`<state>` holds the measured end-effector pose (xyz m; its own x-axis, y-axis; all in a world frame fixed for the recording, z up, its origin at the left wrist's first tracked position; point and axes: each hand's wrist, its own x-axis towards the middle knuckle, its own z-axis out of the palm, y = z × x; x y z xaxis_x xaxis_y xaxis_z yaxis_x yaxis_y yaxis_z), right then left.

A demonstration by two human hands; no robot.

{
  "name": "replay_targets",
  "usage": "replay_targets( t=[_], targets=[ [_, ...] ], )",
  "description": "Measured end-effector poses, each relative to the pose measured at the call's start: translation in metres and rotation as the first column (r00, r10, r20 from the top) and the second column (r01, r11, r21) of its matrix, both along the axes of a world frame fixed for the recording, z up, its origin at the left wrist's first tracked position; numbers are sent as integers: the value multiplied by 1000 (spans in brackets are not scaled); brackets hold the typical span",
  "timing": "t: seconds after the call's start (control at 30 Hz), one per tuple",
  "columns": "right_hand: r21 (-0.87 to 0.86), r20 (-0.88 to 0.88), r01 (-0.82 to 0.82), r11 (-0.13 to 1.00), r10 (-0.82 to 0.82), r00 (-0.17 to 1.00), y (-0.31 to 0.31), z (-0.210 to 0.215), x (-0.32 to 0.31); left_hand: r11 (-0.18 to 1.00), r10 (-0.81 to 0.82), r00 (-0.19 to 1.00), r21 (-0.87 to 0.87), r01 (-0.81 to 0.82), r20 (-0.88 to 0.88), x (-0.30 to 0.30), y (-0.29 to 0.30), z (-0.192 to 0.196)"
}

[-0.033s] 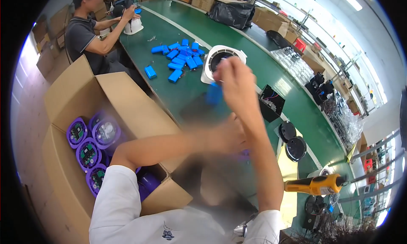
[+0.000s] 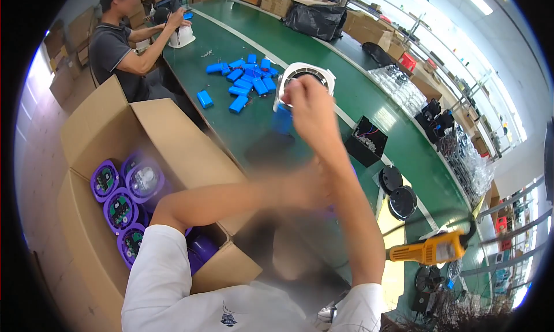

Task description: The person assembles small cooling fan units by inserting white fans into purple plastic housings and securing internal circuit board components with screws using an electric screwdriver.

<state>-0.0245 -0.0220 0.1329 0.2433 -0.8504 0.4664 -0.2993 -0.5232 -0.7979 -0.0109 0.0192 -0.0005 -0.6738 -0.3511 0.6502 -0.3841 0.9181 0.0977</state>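
Note:
My right hand (image 2: 313, 110) is raised over the bench, thumb and fingers pinched together. Just below its fingertips hangs a blurred blue battery pack (image 2: 281, 120); the wire between them is too small to make out. Behind that hand stands a white housing (image 2: 282, 95) with a round dark opening, partly covered by my fingers. My left hand (image 2: 311, 185) is blurred and reaches across under my right forearm, which hides its fingers. A bit of purple casing (image 2: 330, 211) shows beside it. More blue battery packs (image 2: 245, 78) lie in a loose pile left of the white housing.
At left an open cardboard box (image 2: 179, 136) holds several purple round housings (image 2: 120, 211) with circuit boards. Right of my arm are a black box of small parts (image 2: 367, 140), black round covers (image 2: 402, 202) and a hanging yellow electric screwdriver (image 2: 430, 250). A co-worker (image 2: 124, 49) sits far left.
My right hand has shifted a little left, and the blue battery pack has moved left with it. The yellow screwdriver has turned slightly where it hangs. My left hand stays about where it was.

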Motion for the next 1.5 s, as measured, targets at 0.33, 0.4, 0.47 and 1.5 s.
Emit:
replay_targets(
  t=[0.33, 0.4, 0.47, 1.5],
  targets=[
    [-46, 175, 41, 998, -32, 984, 54, -14, -70, 954, 22, 984, 297, 32, -175, 22, -14, 36],
    [-7, 222, 129, 992, -125, 967, 93, -10, -106, 852, 280, 948, 493, -174, -151, 40, -24, 34],
    [5, 224, 204, 979, -200, 954, 118, -27, -132, 501, 138, 990, 861, -92, 25, 79, -28, 40],
    [-207, 321, 794, 572, -727, 607, 139, -151, -257, -32, 684, 700, 949, 312, -207, -291, -261, 12]
  ],
)
